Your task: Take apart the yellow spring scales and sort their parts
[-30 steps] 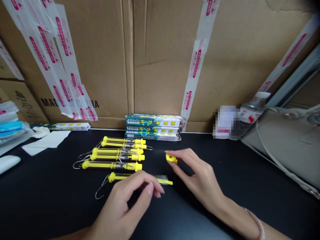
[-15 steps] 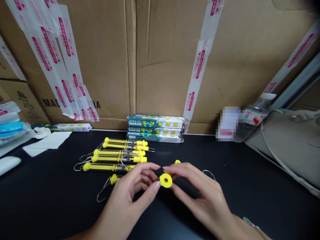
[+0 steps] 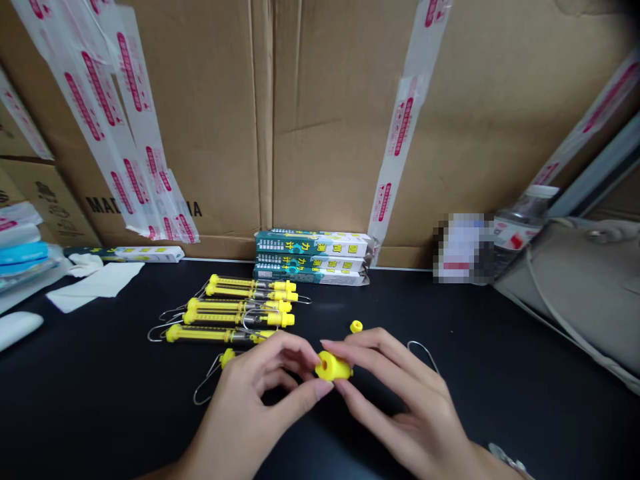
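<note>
A short yellow plastic cap with a hole in its end [image 3: 334, 367] is pinched between the fingertips of both hands. My left hand [image 3: 260, 397] has thumb and fingers at its left end, the one with the hole. My right hand [image 3: 405, 397] grips the other end between thumb and fingertips. Just beyond the right fingers lies a small yellow ring-shaped piece [image 3: 356, 327]. A metal hook [image 3: 425, 352] pokes out behind the right hand. Partly covered by my left hand is a yellow tubular spring scale [image 3: 227, 357] with a wire hook.
Several yellow spring scales [image 3: 205, 333] lie in a row at left. Stacked printed boxes [image 3: 313, 260] stand against a big cardboard box [image 3: 330, 133]. White paper [image 3: 95, 287] lies far left. A plastic bottle [image 3: 520, 227] and grey bag [image 3: 580, 287] are at right.
The yellow cap has turned from end-on to side-on, its holed end now pointing left. The small ring piece shows more fully. Both hands have shifted only slightly.
</note>
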The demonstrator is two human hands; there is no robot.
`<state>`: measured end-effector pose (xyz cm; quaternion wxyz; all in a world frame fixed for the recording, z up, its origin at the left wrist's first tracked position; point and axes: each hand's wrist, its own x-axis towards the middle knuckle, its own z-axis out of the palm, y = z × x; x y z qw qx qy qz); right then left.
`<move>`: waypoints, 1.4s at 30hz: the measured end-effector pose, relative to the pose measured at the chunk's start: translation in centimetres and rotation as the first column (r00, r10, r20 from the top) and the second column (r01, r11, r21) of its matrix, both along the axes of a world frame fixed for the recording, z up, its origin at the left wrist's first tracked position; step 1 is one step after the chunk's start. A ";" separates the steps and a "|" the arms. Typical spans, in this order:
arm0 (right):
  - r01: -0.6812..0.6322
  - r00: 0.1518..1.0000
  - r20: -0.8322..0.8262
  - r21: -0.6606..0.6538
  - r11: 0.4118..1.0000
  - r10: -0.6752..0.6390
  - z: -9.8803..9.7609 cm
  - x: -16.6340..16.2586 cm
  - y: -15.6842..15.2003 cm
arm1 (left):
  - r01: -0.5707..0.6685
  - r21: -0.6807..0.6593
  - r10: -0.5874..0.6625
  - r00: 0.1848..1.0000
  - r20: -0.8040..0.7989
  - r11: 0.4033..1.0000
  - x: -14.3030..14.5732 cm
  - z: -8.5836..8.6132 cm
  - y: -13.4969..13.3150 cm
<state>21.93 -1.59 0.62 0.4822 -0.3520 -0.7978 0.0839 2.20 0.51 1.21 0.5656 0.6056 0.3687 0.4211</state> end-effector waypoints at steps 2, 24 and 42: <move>0.008 1.000 -0.018 -0.001 1.000 -0.008 -0.1 -0.2 -0.2 | 0.000 -0.044 0.000 1.000 0.012 0.999 0.0 -0.1 0.1; -0.010 0.995 -0.095 0.020 1.000 0.012 0.3 -0.6 -0.5 | 0.158 -0.176 -0.131 0.979 0.157 0.972 0.5 -0.2 0.8; 0.019 1.000 -0.017 -0.033 0.999 -0.019 0.3 -0.3 -0.4 | -0.024 -0.121 0.034 0.996 0.085 0.992 0.1 -0.8 0.9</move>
